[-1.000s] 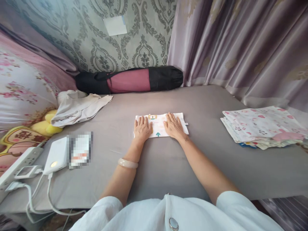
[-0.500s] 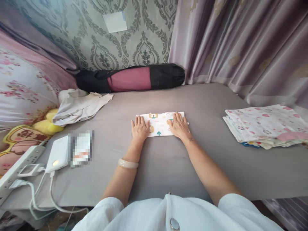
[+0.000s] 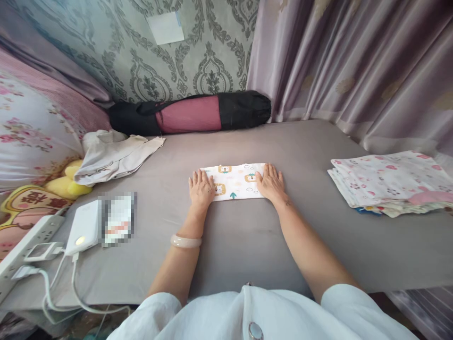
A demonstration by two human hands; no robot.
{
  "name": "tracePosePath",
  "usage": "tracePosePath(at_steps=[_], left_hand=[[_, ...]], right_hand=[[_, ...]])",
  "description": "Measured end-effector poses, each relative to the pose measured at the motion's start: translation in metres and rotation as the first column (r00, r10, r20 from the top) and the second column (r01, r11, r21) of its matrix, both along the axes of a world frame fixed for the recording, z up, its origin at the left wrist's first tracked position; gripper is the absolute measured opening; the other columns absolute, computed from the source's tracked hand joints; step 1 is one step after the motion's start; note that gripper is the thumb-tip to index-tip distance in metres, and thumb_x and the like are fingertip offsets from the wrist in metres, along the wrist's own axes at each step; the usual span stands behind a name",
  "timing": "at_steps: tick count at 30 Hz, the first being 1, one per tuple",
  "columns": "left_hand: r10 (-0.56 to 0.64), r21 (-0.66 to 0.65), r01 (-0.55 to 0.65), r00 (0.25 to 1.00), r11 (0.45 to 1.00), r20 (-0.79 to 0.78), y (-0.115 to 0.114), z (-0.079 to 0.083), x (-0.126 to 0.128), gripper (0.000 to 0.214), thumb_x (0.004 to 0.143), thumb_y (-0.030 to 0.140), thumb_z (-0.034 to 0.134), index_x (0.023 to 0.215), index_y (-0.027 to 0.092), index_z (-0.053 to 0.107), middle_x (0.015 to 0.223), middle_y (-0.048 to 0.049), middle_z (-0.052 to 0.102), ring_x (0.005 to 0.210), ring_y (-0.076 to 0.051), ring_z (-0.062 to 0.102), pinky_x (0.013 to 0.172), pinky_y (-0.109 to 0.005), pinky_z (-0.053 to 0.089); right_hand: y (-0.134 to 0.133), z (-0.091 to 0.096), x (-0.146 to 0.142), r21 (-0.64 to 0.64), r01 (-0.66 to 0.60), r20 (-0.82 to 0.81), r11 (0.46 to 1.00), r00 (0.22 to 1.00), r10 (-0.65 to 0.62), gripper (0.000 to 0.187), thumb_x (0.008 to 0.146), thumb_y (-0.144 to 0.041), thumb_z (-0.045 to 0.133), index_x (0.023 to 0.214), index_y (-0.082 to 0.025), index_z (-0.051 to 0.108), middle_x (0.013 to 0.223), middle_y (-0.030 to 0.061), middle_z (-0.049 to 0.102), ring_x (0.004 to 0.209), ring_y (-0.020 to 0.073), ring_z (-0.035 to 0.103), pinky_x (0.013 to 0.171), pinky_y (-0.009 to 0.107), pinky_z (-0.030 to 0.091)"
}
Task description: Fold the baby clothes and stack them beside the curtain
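Note:
A white cloth (image 3: 235, 184) printed with lions and small leaves lies folded into a flat rectangle in the middle of the grey sheet (image 3: 244, 236). My left hand (image 3: 202, 190) rests flat over its left end, fingers stretched out and pointing away from me. At the opposite end, my right hand (image 3: 272, 183) lies palm down across the cloth's right edge, its fingers extended too. Neither hand grips the fabric. Both palms cover the cloth's short sides, so those edges are partly hidden.
A stack of folded printed cloths (image 3: 392, 182) sits at the right. A black and pink rolled bag (image 3: 191, 114) lies along the wall. To the left are a crumpled pale cloth (image 3: 113, 158), a white power bank (image 3: 84, 226), cables and a power strip (image 3: 31, 241).
My hands have slid apart toward the cloth's two ends, the right one moving further right, and more of the printed middle shows. The view has shifted slightly.

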State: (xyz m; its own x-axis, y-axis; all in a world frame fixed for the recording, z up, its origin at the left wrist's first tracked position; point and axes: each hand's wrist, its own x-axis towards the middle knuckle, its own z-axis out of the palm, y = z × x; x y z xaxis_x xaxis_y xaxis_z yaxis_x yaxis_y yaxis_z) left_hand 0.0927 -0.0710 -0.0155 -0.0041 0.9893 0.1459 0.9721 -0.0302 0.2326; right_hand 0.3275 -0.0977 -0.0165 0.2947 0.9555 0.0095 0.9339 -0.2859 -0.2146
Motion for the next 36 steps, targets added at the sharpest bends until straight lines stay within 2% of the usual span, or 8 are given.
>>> tracePosePath(at_steps=[2,7,13,16,20,27,32,36], left_hand=[[0.004,-0.045,-0.004,1.0,0.999,0.003,0.0,-0.001,0.0,0.06,0.099,0.037,0.022,0.148,0.007,0.038,0.155,-0.0146,0.036,0.146,-0.03,0.027,0.12,-0.048,0.021],[0.013,-0.051,-0.012,1.0,0.999,0.014,0.0,-0.001,0.001,0.059,0.099,0.037,0.024,0.148,0.009,0.039,0.155,-0.0138,0.036,0.146,-0.03,0.029,0.12,-0.05,0.02],[0.026,0.037,-0.03,0.996,0.999,0.081,0.0,-0.001,0.001,0.052,0.099,0.036,0.027,0.141,0.012,0.048,0.15,-0.0152,0.044,0.143,-0.032,0.033,0.117,-0.053,0.022],[0.064,0.115,-0.083,0.984,0.99,0.163,0.004,-0.002,-0.003,0.047,0.098,0.035,0.032,0.131,0.012,0.056,0.135,-0.0178,0.059,0.132,-0.032,0.048,0.11,-0.048,0.034],[0.115,0.145,-0.152,0.965,0.978,0.235,0.01,-0.006,-0.011,0.035,0.092,0.032,0.044,0.114,0.014,0.063,0.109,-0.0172,0.068,0.11,-0.03,0.058,0.1,-0.042,0.041],[0.174,0.037,-0.194,0.939,0.98,0.297,0.013,-0.006,-0.021,0.03,0.089,0.031,0.048,0.107,0.016,0.067,0.102,-0.0128,0.07,0.104,-0.028,0.059,0.091,-0.038,0.044],[0.185,-0.03,-0.185,0.936,0.982,0.3,0.015,-0.001,-0.022,0.033,0.089,0.033,0.049,0.108,0.015,0.068,0.102,-0.012,0.072,0.102,-0.029,0.062,0.088,-0.037,0.044],[0.201,-0.051,-0.195,0.922,0.979,0.33,0.014,0.004,-0.023,0.034,0.089,0.034,0.05,0.111,0.016,0.068,0.106,-0.0116,0.072,0.105,-0.029,0.063,0.089,-0.036,0.044]], right_hand=[[0.001,-0.001,0.001,-0.026,0.011,-0.024,1.0,1.0,-0.011,0.069,0.1,-0.045,0.012,0.153,-0.001,0.021,0.16,0.0182,0.021,0.148,0.0254,0.019,0.12,0.046,0.013],[0.001,-0.004,0.001,-0.014,0.003,-0.021,1.0,1.0,-0.004,0.07,0.1,-0.045,0.013,0.153,0.0,0.022,0.16,0.0188,0.022,0.148,0.0258,0.019,0.12,0.046,0.013],[-0.001,0.002,-0.002,0.083,-0.029,0.02,0.996,0.999,0.028,0.067,0.101,-0.042,0.016,0.15,0.0,0.03,0.158,0.0185,0.028,0.147,0.028,0.023,0.119,0.049,0.014],[0.0,0.003,-0.006,0.184,-0.115,0.076,0.976,0.992,0.103,0.065,0.101,-0.042,0.017,0.15,-0.001,0.03,0.159,0.0172,0.026,0.148,0.0269,0.02,0.12,0.046,0.013],[0.002,-0.003,-0.008,0.118,-0.193,0.082,0.974,0.979,0.184,0.066,0.1,-0.042,0.019,0.15,0.0,0.032,0.159,0.0182,0.027,0.147,0.0271,0.023,0.119,0.042,0.019],[0.003,-0.008,-0.005,0.052,-0.197,0.067,0.979,0.979,0.194,0.067,0.1,-0.043,0.018,0.151,0.0,0.031,0.16,0.0169,0.025,0.148,0.0268,0.019,0.12,0.041,0.018],[0.006,0.001,-0.01,0.028,-0.19,0.037,0.981,0.981,0.189,0.066,0.1,-0.041,0.02,0.15,0.0,0.032,0.159,0.0185,0.025,0.148,0.0285,0.02,0.119,0.045,0.018],[0.012,0.01,-0.026,0.058,-0.245,0.044,0.968,0.969,0.243,0.065,0.1,-0.042,0.019,0.15,-0.003,0.032,0.16,0.0176,0.025,0.148,0.0276,0.019,0.12,0.047,0.015]])
